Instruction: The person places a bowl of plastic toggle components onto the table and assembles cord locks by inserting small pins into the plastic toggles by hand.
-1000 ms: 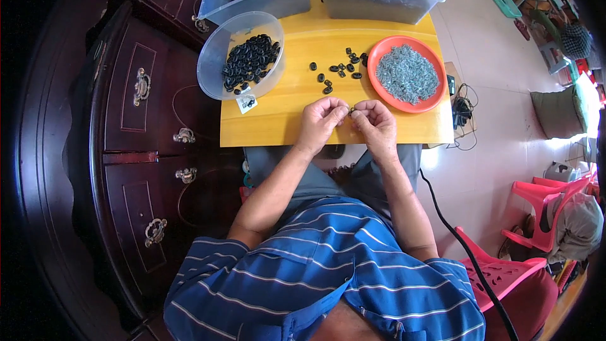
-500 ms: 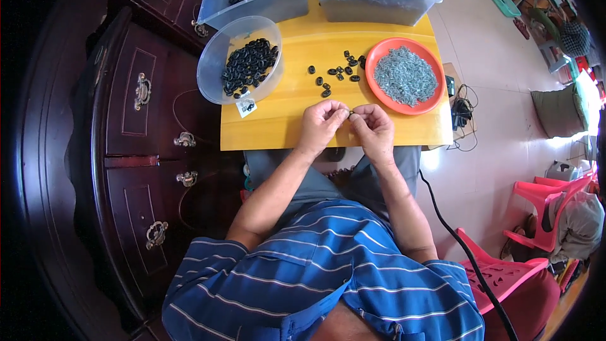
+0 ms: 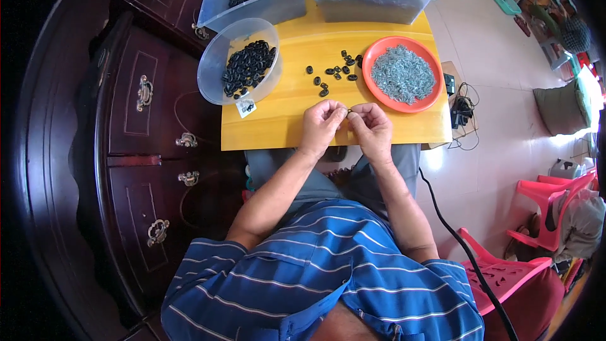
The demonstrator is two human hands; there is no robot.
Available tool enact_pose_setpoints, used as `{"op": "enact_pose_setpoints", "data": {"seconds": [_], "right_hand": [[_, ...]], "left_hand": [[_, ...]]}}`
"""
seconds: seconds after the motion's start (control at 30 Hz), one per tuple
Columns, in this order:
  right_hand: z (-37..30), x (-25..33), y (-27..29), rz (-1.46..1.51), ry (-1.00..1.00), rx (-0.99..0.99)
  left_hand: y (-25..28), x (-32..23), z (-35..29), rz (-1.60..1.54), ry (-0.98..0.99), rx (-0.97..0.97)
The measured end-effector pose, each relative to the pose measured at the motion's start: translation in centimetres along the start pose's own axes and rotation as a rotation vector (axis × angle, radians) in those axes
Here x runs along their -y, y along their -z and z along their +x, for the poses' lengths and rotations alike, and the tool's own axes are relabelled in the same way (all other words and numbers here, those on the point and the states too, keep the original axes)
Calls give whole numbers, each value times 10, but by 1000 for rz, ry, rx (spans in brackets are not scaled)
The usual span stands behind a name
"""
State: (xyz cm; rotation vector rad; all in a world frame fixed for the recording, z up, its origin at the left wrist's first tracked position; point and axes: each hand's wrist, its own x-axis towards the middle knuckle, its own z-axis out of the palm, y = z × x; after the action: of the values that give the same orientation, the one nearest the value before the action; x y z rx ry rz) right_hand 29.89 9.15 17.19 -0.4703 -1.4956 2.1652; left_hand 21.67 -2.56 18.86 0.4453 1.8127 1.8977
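Over the near part of the yellow table (image 3: 278, 132), my left hand (image 3: 322, 125) and my right hand (image 3: 371, 127) meet fingertip to fingertip. Both pinch a small black piece (image 3: 348, 112), mostly hidden by the fingers. Just beyond my hands lie several loose black oval pieces (image 3: 324, 93), which look to have holes. An orange-red plate (image 3: 374, 93) heaped with small silvery metal pins (image 3: 404, 74) stands beyond my right hand. To the left, a round clear tub (image 3: 207, 82) leans with black oval pieces (image 3: 247, 66) in it.
Two clear bins (image 3: 252, 16) (image 3: 372, 9) full of black pieces stand at the table's far edge. Dark wooden drawers (image 3: 139, 101) flank the left side. A pink plastic chair (image 3: 505, 275) and a black cable (image 3: 464, 246) are at the right, with cables and a small device (image 3: 463, 112) beside the table.
Both hands keep the same pinch on the small piece with hardly any movement. The whole view has shifted slightly; the loose pieces and containers stay in place on the table.
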Motion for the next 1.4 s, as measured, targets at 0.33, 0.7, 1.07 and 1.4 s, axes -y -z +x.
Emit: {"op": "enact_pose_setpoints", "data": {"seconds": [0.33,0.7,1.07,1.4], "right_hand": [[1,8,4,124,-40,39],[0,10,5,154,-61,18],[1,12,5,132,-54,38],[0,21,3,130,-108,14]], "left_hand": [[35,-13,20,331,-274,-169],[32,-23,33,1079,-556,-175],[31,-24,20,252,-77,33],[26,-15,3,-101,75,93]]}}
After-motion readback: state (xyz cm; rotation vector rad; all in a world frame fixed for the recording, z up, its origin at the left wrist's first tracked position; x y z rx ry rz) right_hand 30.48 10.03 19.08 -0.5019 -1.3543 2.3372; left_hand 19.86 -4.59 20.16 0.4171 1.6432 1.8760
